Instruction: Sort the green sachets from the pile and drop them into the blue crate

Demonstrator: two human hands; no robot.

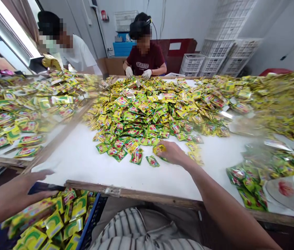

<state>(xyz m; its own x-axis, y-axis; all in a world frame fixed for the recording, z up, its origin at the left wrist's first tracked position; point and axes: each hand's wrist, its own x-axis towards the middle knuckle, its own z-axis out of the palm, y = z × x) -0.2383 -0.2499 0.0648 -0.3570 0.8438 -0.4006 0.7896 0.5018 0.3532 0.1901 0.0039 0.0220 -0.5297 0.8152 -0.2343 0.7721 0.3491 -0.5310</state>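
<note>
A sachet is being pinched by the right hand while the open left hand is being held over the crate, so a loose grip risks a drop.

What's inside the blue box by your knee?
The blue crate holds yellow-green packets, with the left hand over them. What lies beneath the top packets is hidden.
</note>
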